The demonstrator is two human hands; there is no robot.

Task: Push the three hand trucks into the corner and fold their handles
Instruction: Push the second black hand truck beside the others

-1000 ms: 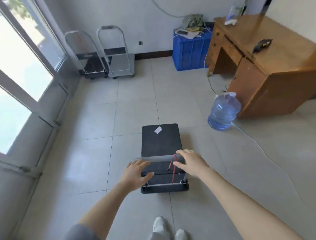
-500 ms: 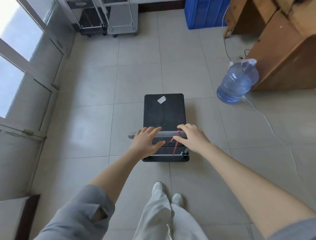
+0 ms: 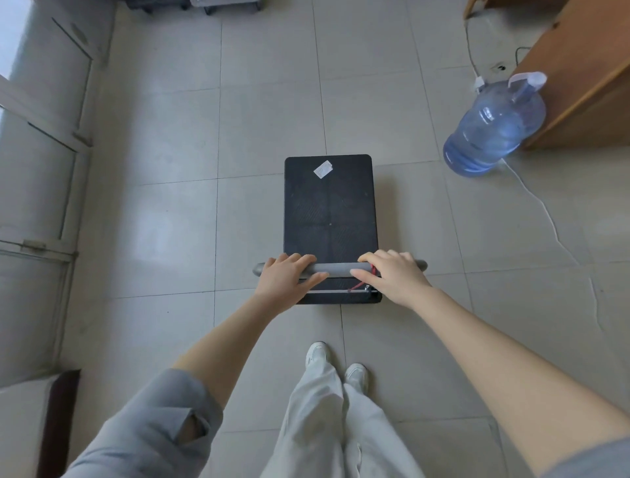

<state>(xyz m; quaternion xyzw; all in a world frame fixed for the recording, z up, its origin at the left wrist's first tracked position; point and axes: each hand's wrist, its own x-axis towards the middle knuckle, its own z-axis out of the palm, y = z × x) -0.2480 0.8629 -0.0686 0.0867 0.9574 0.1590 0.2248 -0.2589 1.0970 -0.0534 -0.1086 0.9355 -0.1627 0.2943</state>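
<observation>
While I look down through the head camera, these are the readings I log:

Hand truck: black flat-deck hand truck (image 3: 330, 218) stands on the pale tiled floor (image 3: 170, 211) straight ahead of me, mid-frame, its deck bare but for a small white label (image 3: 323, 169) near the far edge.
Handle: grey padded handle bar (image 3: 335, 267) runs crosswise at the near end of the deck, upright above it, with a red cord (image 3: 362, 284) hanging by its right side.
Left hand: my left hand (image 3: 288, 276) lies over the left part of the bar, fingers curled across the top, thumb pointing along the bar underneath; grip closed around the bar.
Right hand: my right hand (image 3: 392, 275) sits on the right part of the bar, fingers wrapped over it; grip likewise holding the bar.
Other hand trucks: bases of two more carts (image 3: 194, 4) show at the top edge, far ahead near the left wall, mostly cut off.
Water jug: large blue translucent water jug (image 3: 494, 126) stands on the floor to the right, just beside the brown wooden desk (image 3: 579, 85).
Cable: white cable (image 3: 545, 211) trails across the tiles from the jug's side.
Feet: white shoes (image 3: 335, 363) and light trousers stand just behind the truck.
</observation>
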